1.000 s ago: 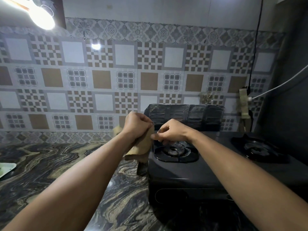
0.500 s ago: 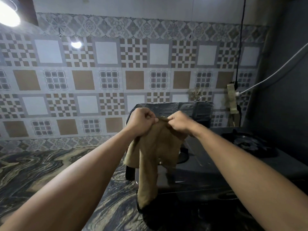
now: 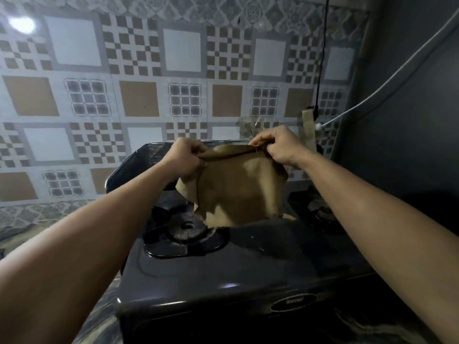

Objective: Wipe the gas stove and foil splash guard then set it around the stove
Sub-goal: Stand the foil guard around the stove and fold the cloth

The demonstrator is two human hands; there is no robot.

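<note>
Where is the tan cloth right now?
In the head view, the tan cloth hangs centrally over the black gas stove, pinched between left hand and right hand.

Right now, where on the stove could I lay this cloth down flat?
The bare front of the stove top, between the left burner and the right burner. The burners are crowded with raised parts.
</note>
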